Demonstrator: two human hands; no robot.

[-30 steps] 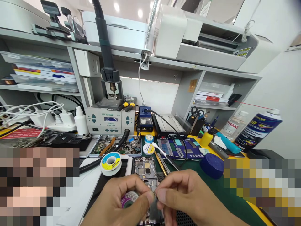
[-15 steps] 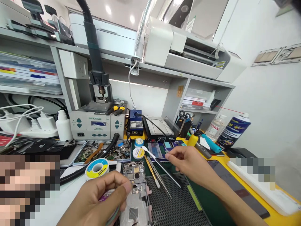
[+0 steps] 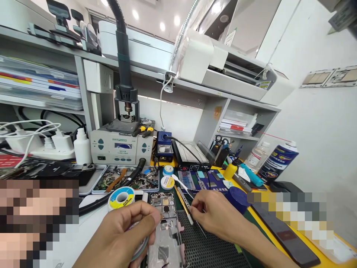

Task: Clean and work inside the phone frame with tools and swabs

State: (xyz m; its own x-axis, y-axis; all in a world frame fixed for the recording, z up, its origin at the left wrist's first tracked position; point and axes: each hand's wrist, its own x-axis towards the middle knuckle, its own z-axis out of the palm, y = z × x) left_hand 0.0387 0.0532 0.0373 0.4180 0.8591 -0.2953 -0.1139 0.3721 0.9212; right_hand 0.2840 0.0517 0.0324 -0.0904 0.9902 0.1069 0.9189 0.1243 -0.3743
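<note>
My left hand (image 3: 122,230) is closed around a small round spool (image 3: 143,245) with a teal edge, mostly hidden by the fingers. Right beside it lies an opened phone (image 3: 166,234), its inner board and metal parts exposed. My right hand (image 3: 209,212) is above the black perforated mat (image 3: 200,253), thumb and forefinger pinched together. Under and beside its fingertips lie metal tweezers (image 3: 200,227), a gold-handled tool (image 3: 183,203) and a white brush (image 3: 181,183) whose dark handle end is covered by the hand. What the pinch holds, if anything, cannot be made out.
A solder reel (image 3: 112,203) and two small round tins stand left of the tools. Behind are a parts tray (image 3: 95,190), a hot-air station (image 3: 122,156) and a soldering station (image 3: 164,149). To the right are a blue round container (image 3: 238,199), a dark phone (image 3: 287,234) and a spray can (image 3: 279,160).
My right hand has moved down and left, over the tweezers and the brush. My left hand keeps its grip on the spool. The whole view has shifted slightly.
</note>
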